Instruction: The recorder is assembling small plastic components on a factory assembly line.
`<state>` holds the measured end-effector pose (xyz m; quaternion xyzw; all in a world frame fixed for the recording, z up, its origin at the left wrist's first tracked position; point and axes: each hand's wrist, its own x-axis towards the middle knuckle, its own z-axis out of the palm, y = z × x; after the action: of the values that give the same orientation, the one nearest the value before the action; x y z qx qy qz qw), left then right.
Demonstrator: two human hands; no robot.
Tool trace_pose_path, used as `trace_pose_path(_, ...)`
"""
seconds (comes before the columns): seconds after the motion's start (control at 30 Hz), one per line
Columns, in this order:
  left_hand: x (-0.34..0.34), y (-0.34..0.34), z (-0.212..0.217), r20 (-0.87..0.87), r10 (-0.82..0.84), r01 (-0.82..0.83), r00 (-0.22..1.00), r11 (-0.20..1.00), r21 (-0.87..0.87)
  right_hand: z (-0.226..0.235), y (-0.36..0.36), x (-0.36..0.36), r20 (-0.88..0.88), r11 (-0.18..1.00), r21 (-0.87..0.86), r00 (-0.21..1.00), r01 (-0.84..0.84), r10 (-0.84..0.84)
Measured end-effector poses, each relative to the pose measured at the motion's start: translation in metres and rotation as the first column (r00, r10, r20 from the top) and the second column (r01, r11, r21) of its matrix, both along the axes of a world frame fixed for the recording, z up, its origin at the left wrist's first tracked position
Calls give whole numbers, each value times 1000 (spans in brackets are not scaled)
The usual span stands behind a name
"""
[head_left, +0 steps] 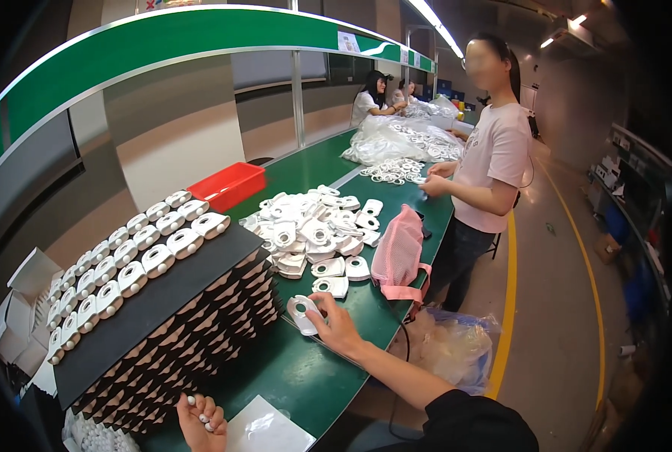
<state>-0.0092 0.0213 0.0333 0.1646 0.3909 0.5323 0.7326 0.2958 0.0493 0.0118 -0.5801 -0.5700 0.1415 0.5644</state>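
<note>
My right hand (339,328) pinches a white plastic housing (303,322) with a round hole, above the green table. Low in the view, my left hand (194,426) is curled, palm up, around a few small white round-ended pieces (203,419). Beyond my right hand lies a loose pile of similar white housings (294,218). To the left stands a tall stack of black layers (178,290). White housings, each with a small white knob at its end, line its top in rows (131,279). A bag of small white pieces (99,435) sits below the stack.
A pink mesh bag (398,252) lies at the table's right edge, a red bin (228,186) behind the stack. White paper (270,428) rests near my left hand. A co-worker (487,162) stands across to the right beside white rings (392,171). Plastic bags (453,346) are on the floor.
</note>
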Motion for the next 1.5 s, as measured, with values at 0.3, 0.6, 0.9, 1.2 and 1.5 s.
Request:
trace_pose_path(0.3,-2,-1,-2,47,-27,22,999,995,101,-8,3,1,143,995,6,985,-96,94)
trace_pose_path(0.6,3,-5,4,-60,-21,33,998,977,212,-7,1,-2,97,991,-58,987,-120,125)
trace_pose_path(0.9,3,-3,-7,-228,13,50,973,962,269,-13,4,5,225,977,-81,952,-195,209)
trace_pose_path(1.2,-6,0,-12,-35,-80,86,996,968,236,-16,6,2,269,962,168,949,-217,167)
trace_pose_path(1.5,-10,4,-19,-131,-46,92,990,922,377,-9,3,3,239,974,23,947,-227,215)
